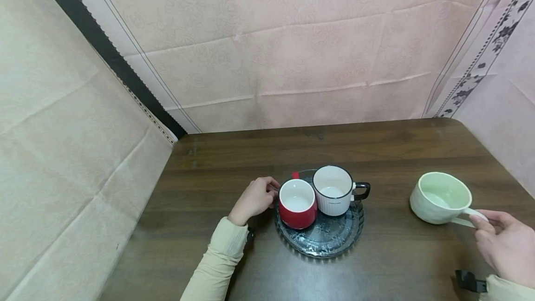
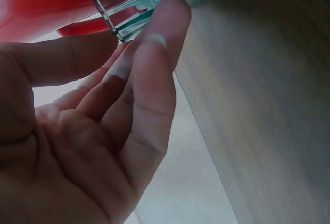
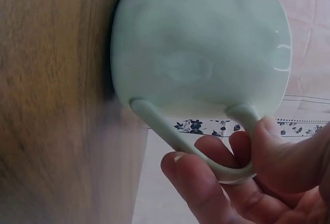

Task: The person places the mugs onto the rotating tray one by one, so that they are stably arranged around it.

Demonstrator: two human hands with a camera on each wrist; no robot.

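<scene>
My left hand (image 1: 256,199) is at the left edge of a round dark glass tray (image 1: 326,244). In the left wrist view, its thumb and fingers pinch the tray's clear rim (image 2: 135,24). A red mug (image 1: 297,216) with a white inside stands on the tray close to that hand, its red handle pointing away. Beside it on the tray is a white mug (image 1: 333,204) with a black rim and black handle turned right. At the right, my right hand (image 1: 507,244) grips the handle (image 3: 167,133) of a pale green mug (image 1: 432,208), which is upright at the tabletop.
A brown wooden table (image 1: 200,236) carries everything. Pale patterned cloth (image 1: 292,59) hangs behind the table's far edge, with more cloth on the left and right sides. Bare wood lies between the tray and the green mug.
</scene>
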